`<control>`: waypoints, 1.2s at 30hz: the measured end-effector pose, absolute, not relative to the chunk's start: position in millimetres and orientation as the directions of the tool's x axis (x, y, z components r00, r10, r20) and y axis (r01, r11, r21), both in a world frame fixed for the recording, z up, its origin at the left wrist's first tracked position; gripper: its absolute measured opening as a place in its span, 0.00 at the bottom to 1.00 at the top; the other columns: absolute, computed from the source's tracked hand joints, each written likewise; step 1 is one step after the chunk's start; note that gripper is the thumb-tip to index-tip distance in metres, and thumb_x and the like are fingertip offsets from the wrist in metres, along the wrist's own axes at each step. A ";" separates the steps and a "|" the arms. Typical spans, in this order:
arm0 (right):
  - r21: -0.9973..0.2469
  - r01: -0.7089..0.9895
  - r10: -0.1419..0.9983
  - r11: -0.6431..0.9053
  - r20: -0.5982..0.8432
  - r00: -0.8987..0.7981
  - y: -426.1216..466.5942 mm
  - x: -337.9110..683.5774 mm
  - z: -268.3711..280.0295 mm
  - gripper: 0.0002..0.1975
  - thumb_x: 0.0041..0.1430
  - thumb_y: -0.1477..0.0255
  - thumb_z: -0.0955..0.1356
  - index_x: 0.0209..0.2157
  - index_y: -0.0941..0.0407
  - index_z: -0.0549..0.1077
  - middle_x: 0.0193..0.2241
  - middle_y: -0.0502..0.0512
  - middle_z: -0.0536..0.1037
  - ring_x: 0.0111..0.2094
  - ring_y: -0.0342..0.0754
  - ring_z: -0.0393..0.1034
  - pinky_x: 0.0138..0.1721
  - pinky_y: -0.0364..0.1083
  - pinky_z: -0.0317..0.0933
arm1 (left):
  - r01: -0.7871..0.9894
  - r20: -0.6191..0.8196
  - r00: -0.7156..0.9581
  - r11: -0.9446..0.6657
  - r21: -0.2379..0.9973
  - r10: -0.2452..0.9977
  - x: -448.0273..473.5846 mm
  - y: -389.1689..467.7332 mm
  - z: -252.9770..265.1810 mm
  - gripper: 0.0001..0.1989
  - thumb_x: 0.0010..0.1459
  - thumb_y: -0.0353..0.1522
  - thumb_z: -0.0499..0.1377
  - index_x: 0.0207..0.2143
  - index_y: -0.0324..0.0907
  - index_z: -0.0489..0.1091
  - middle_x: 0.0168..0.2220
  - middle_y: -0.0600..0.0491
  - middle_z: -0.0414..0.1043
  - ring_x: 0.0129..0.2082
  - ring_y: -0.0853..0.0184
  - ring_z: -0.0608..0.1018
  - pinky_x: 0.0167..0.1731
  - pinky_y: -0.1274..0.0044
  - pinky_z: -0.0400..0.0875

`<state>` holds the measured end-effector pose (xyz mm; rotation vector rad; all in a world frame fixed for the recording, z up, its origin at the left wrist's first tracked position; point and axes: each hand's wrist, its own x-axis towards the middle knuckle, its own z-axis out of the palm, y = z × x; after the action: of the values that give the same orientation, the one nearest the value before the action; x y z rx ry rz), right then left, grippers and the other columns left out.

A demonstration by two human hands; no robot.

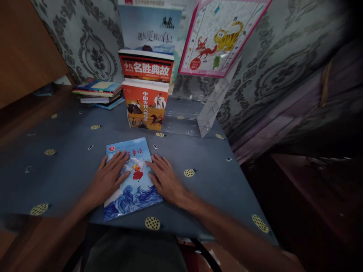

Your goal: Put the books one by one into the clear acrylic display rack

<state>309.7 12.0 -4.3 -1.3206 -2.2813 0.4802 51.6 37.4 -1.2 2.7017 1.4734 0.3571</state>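
Note:
A blue children's book (137, 198) lies closed on the table near its front edge, slightly turned. Its cover shows a figure in red above dark blue waves. My left hand (112, 173) rests flat on the left part of the cover, fingers stretched out, hiding part of the title. Along the right edge of the book lies my right hand (166, 177), its fingers extended and the fingertips touching the cover. Neither hand is wrapped round the book.
A clear acrylic stand (207, 113) at the back holds an orange book (146, 107), a red book (147, 68), a pale blue book (151, 28) and a pink-bordered book (221, 41). Several books (99, 92) are stacked at back left. A patterned blue cloth (204, 196) covers the table.

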 end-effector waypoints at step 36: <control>-0.523 0.714 0.885 0.466 0.274 -0.377 1.5 301.2 -12.0 0.24 0.70 0.65 0.61 0.64 0.59 0.65 0.65 0.68 0.64 0.68 0.62 0.56 0.64 0.65 0.57 | 0.104 0.106 -0.259 -0.082 0.991 0.960 59.9 54.5 7.4 0.23 0.56 0.38 0.63 0.54 0.44 0.68 0.60 0.44 0.70 0.64 0.53 0.70 0.62 0.61 0.66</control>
<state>301.2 1.5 -12.0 -1.3261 -2.1986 0.4356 59.9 54.5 7.4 1.2113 1.4305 1.4339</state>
